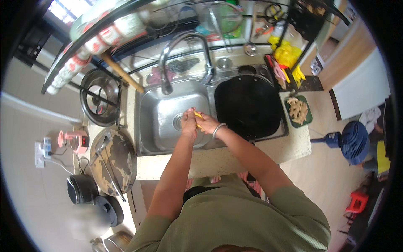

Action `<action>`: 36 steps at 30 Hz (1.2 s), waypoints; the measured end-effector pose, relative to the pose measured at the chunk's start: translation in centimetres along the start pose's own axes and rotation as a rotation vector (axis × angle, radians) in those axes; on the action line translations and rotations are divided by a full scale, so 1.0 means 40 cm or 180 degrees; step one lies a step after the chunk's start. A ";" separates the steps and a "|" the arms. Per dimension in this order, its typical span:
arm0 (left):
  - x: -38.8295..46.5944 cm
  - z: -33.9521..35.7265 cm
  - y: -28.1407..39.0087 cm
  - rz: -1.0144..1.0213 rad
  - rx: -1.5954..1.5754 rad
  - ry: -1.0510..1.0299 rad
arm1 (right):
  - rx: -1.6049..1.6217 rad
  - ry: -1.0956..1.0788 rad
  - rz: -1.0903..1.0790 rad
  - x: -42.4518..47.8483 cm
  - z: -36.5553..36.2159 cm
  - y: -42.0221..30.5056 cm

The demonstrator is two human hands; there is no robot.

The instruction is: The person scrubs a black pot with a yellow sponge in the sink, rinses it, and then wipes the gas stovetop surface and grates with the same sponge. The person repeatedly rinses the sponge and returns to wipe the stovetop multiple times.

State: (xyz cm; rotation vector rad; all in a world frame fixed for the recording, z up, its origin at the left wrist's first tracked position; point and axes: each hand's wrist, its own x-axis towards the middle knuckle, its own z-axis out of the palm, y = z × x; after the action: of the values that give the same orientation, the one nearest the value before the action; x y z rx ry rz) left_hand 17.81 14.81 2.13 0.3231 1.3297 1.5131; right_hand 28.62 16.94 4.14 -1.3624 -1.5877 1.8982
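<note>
Both of my hands are together above the left bowl of the stainless-steel sink [157, 126], near its drain [178, 122]. A small yellow object [198, 115] shows between them; mostly covered by fingers, its kind cannot be told. My left hand [189, 122] is closed against it from the left. From the right, my right hand [208, 123] grips it, a silvery bangle [218, 129] on the wrist. Over the basin arches a chrome faucet [166, 63], with no water plainly running. A large black pan [248, 107] covers the right bowl.
Ginger [298, 110] lies in a green tray [308, 118] right of the sink. A round chopping board [126, 170] bearing a metal utensil sits left. A black rack [78, 42] holding bowls overhangs the back left. A blue fan [354, 143] stands at right.
</note>
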 end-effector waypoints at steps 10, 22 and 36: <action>0.128 -0.074 0.164 0.0247 0.0285 -0.0338 | -0.4425 0.1745 -0.0623 0.184 -0.182 -0.135; 0.260 -0.144 0.179 0.1208 0.0928 -0.0751 | -0.0330 0.0574 -0.0239 0.216 0.095 -0.115; 0.243 -0.170 0.250 0.1252 0.2428 0.0950 | 0.0323 0.1692 -0.0326 0.345 0.273 -0.188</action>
State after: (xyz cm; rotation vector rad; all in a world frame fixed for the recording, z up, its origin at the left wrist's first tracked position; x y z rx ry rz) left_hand 3.55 20.53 4.22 0.9083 2.1617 1.3331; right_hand 10.56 23.25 3.74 -1.5415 -1.2498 1.3784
